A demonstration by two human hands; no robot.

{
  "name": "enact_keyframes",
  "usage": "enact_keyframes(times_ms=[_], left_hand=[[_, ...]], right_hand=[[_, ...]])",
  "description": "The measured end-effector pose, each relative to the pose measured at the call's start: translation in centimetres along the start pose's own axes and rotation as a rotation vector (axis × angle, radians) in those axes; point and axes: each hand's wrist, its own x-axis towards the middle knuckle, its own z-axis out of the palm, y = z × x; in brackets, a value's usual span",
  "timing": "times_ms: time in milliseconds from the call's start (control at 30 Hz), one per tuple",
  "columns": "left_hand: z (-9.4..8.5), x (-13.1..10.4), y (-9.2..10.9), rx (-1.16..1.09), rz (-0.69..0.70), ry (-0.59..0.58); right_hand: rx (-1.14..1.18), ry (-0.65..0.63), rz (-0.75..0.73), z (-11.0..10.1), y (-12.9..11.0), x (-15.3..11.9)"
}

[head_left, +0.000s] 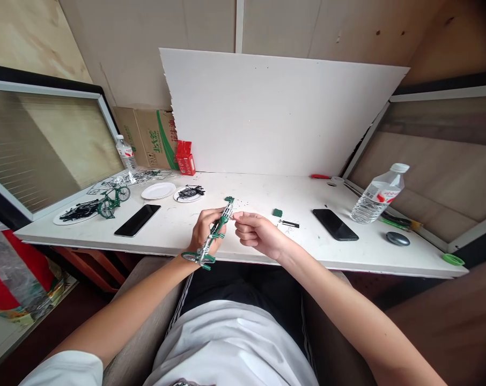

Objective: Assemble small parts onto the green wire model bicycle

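A small green model bicycle [206, 247] with silvery parts is tilted over the table's front edge, one wheel toward me. My left hand [205, 228] is closed around its frame from the left. From the right, my right hand [254, 231] has thumb and forefinger pinched close against the bicycle's upper part; whatever lies between those fingertips is too small to make out. To the right of that hand, a small green piece [277, 213] and a black strip [290, 223] lie on the white table [259, 187].
A second green model bicycle [113, 199] stands at left, beside a plate of black parts [80, 212]. Phones lie on both sides, a black phone [334, 224] at right and another phone [137, 220] at left. A water bottle [377, 195] stands far right, near a mouse [398, 238].
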Motion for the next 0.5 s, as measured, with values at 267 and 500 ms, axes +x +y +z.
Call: enact_keyframes(times_ms=[267, 500], left_hand=[[0.1, 1.6, 0.9, -0.034, -0.082, 0.005], [-0.3, 1.7, 0.7, 0.010, -0.082, -0.009]], right_hand=[[-0.135, 0.221, -0.151, 0.5, 1.1, 0.3], [-0.785, 0.378, -0.593, 1.7, 1.5, -0.9]])
